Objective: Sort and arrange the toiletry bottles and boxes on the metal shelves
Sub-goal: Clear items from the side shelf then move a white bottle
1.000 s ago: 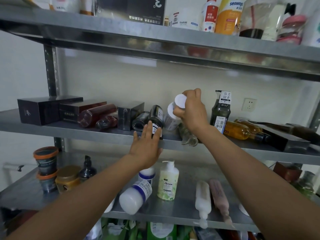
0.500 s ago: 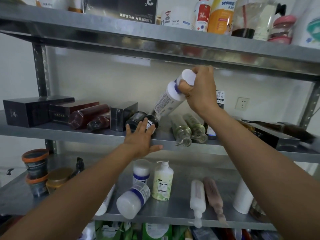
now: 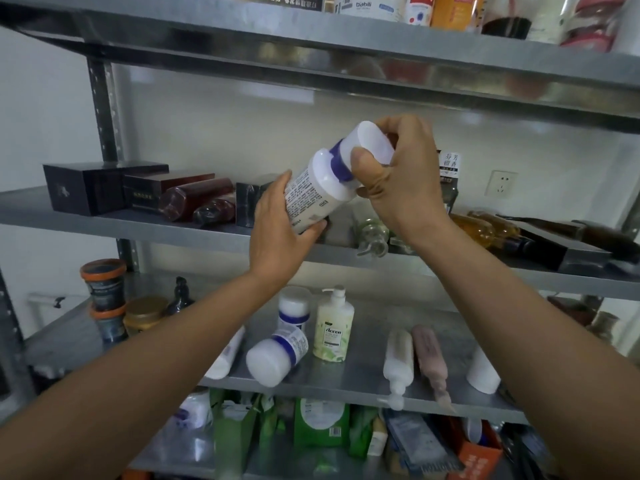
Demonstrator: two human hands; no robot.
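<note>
1. A plain, pale wall [image 3: 214, 133] stood behind the metal shelving [image 3: 277, 29].
2. A white wall socket [image 3: 500, 183] was set in it at right.
3. A perforated grey upright [image 3: 104, 109] carried the shelves at left.
4. Soft light glanced off the shelf undersides.

Three white plastic bottles with blue bands [image 3: 313, 197]: one in the fingers [image 3: 281, 184], two below them. Left of the fingers lie three dark rectangular boxes [image 3: 83, 188] and two dark red bottles [image 3: 194, 199]. Below-left stand two orange-lidded tubs [image 3: 104, 282].
</note>
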